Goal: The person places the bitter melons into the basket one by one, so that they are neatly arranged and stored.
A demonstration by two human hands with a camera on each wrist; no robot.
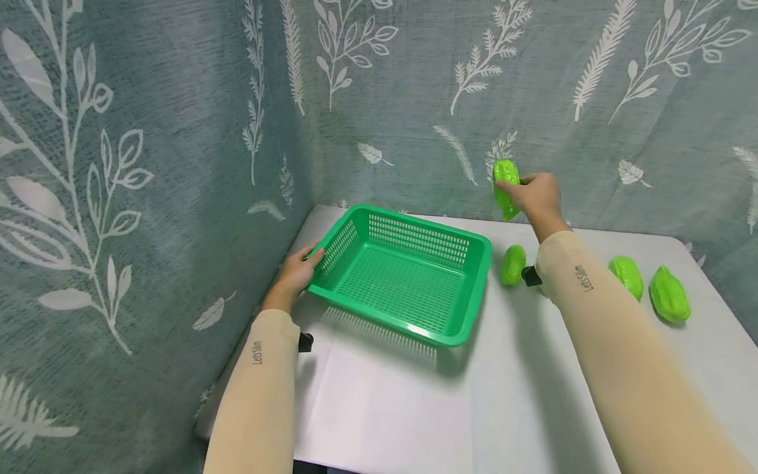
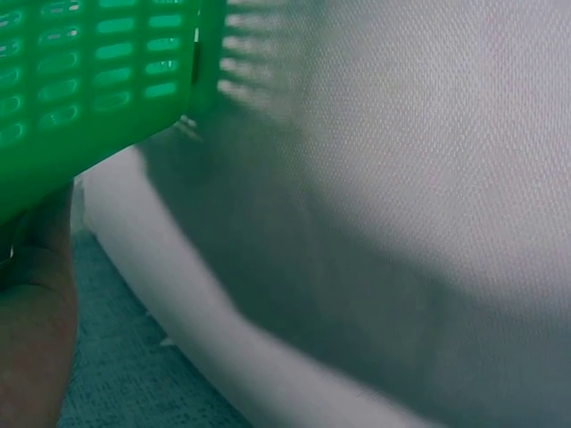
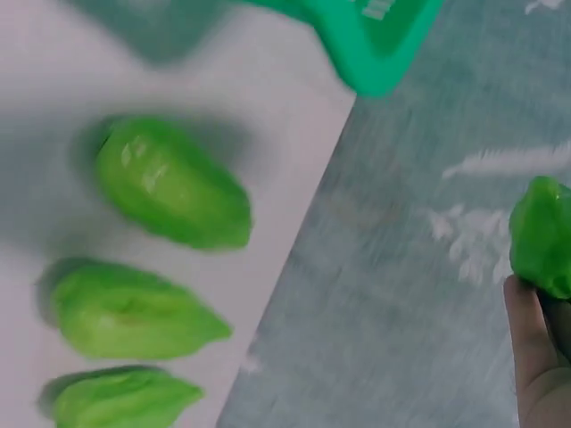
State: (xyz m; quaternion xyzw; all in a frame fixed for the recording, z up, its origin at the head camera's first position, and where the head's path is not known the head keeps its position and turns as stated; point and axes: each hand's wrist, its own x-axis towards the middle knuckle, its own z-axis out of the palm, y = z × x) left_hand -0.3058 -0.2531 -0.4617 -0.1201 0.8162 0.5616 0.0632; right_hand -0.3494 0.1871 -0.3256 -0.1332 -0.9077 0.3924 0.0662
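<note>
A green plastic basket [image 1: 408,336] with slotted walls stands over the white table, with nothing in it. At its left end my left hand [image 1: 299,266] grips the rim, thumb on top; the left wrist view shows the slotted basket wall [image 2: 107,80] close by. Above the table's back edge, to the right of the basket, my right hand [image 1: 540,197] holds a bright green chayote [image 1: 506,187] between thumb and fingers. Beneath that hand, another chayote [image 1: 512,265] lies beside the basket's right end. Two more, a chayote [image 1: 626,276] and a pointed chayote [image 1: 670,295], rest farther right.
A white-covered table [image 1: 403,408] carries everything. Grey-green leaf-patterned cloth [image 1: 408,151] hangs behind it and along the left side, near my left arm. The basket's shadow falls on the tabletop in front of it.
</note>
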